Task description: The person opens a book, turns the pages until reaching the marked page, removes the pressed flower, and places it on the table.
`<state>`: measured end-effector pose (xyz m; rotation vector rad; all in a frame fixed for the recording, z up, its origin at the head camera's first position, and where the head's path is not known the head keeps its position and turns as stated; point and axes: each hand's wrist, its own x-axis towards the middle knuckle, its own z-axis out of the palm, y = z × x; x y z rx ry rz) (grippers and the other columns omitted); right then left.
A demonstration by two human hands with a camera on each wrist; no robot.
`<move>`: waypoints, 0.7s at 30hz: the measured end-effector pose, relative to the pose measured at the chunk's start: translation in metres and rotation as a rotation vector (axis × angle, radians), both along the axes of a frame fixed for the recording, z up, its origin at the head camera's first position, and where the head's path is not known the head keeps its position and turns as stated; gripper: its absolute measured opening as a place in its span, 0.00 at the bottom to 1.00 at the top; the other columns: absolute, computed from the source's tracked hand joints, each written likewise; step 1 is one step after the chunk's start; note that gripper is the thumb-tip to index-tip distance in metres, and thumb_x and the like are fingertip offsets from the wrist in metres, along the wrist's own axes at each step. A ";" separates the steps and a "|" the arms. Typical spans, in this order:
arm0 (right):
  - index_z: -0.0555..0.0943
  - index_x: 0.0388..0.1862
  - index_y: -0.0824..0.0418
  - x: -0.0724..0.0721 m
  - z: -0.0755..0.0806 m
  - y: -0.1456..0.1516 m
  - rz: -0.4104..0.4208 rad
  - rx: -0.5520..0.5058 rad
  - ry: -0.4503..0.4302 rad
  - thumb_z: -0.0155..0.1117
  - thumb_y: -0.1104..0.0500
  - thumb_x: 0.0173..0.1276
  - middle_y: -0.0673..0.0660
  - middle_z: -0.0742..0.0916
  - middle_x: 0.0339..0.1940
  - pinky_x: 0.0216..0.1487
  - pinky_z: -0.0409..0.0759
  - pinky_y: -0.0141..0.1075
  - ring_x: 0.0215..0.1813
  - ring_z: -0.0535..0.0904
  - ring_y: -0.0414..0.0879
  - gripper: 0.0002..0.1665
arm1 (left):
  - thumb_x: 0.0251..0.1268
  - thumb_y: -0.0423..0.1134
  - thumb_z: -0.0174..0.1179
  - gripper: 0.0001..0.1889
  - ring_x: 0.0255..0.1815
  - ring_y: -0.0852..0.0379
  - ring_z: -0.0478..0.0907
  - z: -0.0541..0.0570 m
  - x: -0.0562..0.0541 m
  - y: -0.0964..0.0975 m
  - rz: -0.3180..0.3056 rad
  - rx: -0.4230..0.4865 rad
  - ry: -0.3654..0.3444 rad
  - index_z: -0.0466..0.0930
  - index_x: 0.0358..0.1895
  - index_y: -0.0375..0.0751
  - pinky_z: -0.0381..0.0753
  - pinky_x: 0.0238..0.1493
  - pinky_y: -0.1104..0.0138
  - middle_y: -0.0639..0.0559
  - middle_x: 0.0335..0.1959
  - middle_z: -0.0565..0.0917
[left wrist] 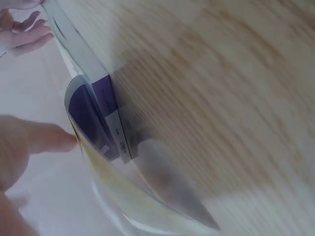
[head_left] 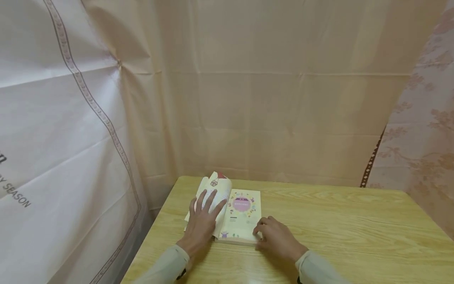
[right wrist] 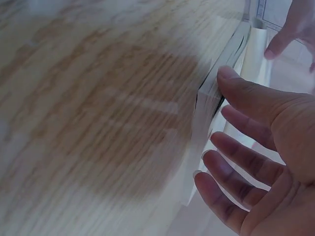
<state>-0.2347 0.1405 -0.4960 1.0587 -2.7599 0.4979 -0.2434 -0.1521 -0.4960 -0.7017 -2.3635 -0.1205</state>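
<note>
A thick paperback book [head_left: 242, 226] lies opened on the table, its right-hand page printed with a pink round emblem ringed by small colourful drawings. On the turned-over cover and leaf [head_left: 222, 188] at the left, my left hand [head_left: 203, 225] rests with fingers spread. The left wrist view shows that cover [left wrist: 142, 196] bowed up off the table beside the purple-and-white spine [left wrist: 106, 98]. My right hand [head_left: 276, 236] is at the book's lower right corner. In the right wrist view its thumb [right wrist: 241, 88] touches the page-edge corner, while the other fingers stay loosely bent beside the block.
The book lies on a light wood-grain table [head_left: 337, 228], which extends well to the right. A beige cloth [head_left: 266, 98] hangs behind it, a white printed cloth [head_left: 64, 157] on the left and a flowered one [head_left: 422, 138] on the right.
</note>
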 end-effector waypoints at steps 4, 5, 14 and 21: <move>0.90 0.40 0.51 -0.002 0.000 0.001 0.011 -0.010 -0.002 0.82 0.45 0.53 0.47 0.85 0.42 0.36 0.78 0.34 0.41 0.74 0.41 0.18 | 0.54 0.21 0.67 0.26 0.70 0.40 0.71 -0.002 0.000 -0.001 -0.113 -0.053 -0.116 0.85 0.56 0.46 0.73 0.66 0.47 0.42 0.68 0.78; 0.90 0.39 0.51 -0.003 0.000 0.001 0.014 -0.013 -0.004 0.82 0.45 0.54 0.46 0.85 0.42 0.36 0.77 0.34 0.41 0.74 0.41 0.18 | 0.54 0.21 0.68 0.22 0.67 0.41 0.75 -0.002 0.001 -0.001 -0.143 -0.056 -0.140 0.86 0.52 0.44 0.75 0.65 0.49 0.43 0.64 0.81; 0.91 0.36 0.51 -0.006 0.003 0.002 0.044 -0.020 -0.013 0.78 0.50 0.60 0.42 0.85 0.37 0.35 0.76 0.31 0.38 0.72 0.36 0.08 | 0.67 0.31 0.64 0.04 0.50 0.50 0.80 -0.003 0.006 0.000 -0.157 -0.049 -0.222 0.87 0.39 0.44 0.84 0.44 0.57 0.48 0.49 0.85; 0.92 0.32 0.50 -0.007 0.004 0.001 0.101 -0.036 0.071 0.78 0.59 0.62 0.39 0.86 0.31 0.33 0.71 0.28 0.32 0.68 0.33 0.03 | 0.63 0.32 0.66 0.02 0.49 0.49 0.79 -0.005 0.005 -0.001 -0.143 -0.081 -0.181 0.86 0.37 0.43 0.84 0.41 0.58 0.48 0.48 0.85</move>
